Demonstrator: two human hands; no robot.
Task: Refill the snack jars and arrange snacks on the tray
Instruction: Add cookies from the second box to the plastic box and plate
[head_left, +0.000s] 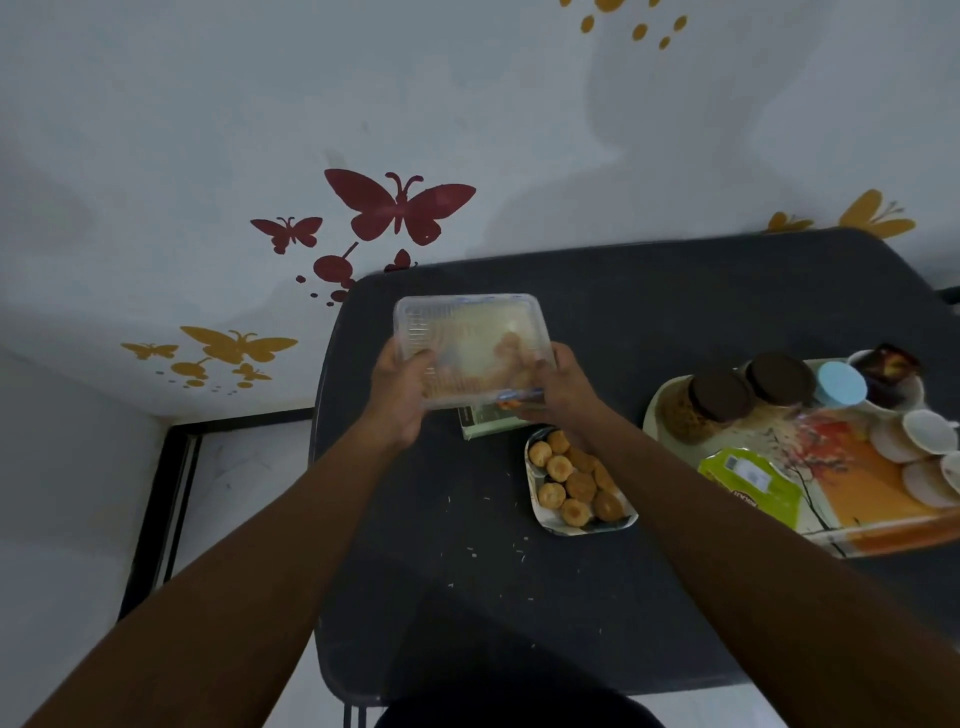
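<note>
I hold a clear plastic snack box tilted above the dark table, its underside facing me. My left hand grips its left edge and my right hand grips its right edge. Below the box lies a small plate heaped with several round cookies. At the right stands a patterned tray carrying two brown-lidded jars, a blue-lidded jar and a green snack packet.
A green-white carton lies under the box, partly hidden. White cups and a bowl with a dark wrapper sit on the tray's far right. Crumbs dot the table's near part. The wall runs close behind the table.
</note>
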